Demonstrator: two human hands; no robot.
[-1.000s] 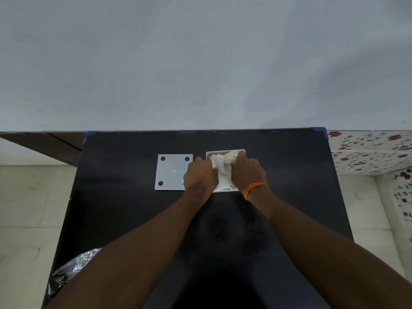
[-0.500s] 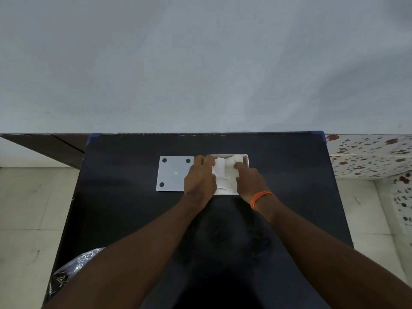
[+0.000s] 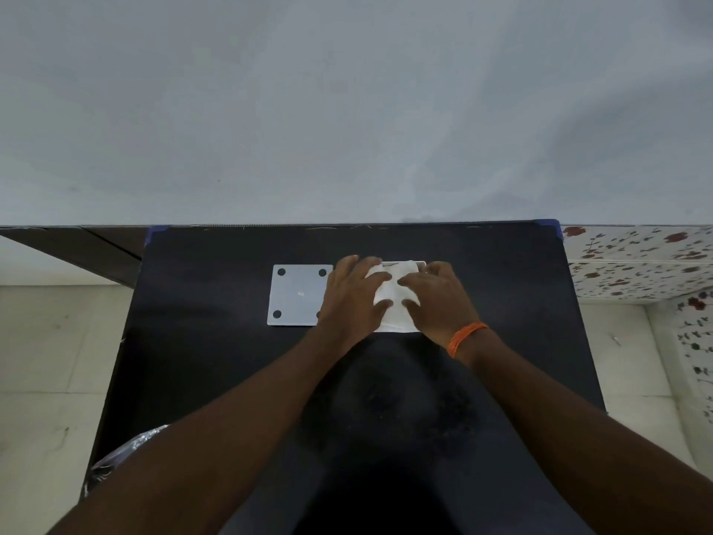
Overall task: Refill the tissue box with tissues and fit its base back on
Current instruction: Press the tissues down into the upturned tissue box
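Note:
A white tissue box [image 3: 401, 327] lies open side up on the black table [image 3: 216, 364], mostly hidden under my hands. White tissues [image 3: 394, 291] fill it. My left hand [image 3: 355, 299] lies flat over the box's left part, fingers spread on the tissues. My right hand [image 3: 440, 299], with an orange band at the wrist, presses flat on the right part. The box's white square base [image 3: 297, 295], with black round feet at its corners, lies on the table just left of the box, its right edge under my left hand.
The table's far edge meets a grey wall [image 3: 347, 110]. A shiny crumpled bag [image 3: 115, 457] shows at the table's near left edge. Tiled floor lies on both sides, with speckled tiles [image 3: 636, 260] at the right.
Both hands went from gripping and tucking the tissues to lying flat on top of them, fingers spread. The tissues now sit lower in the box.

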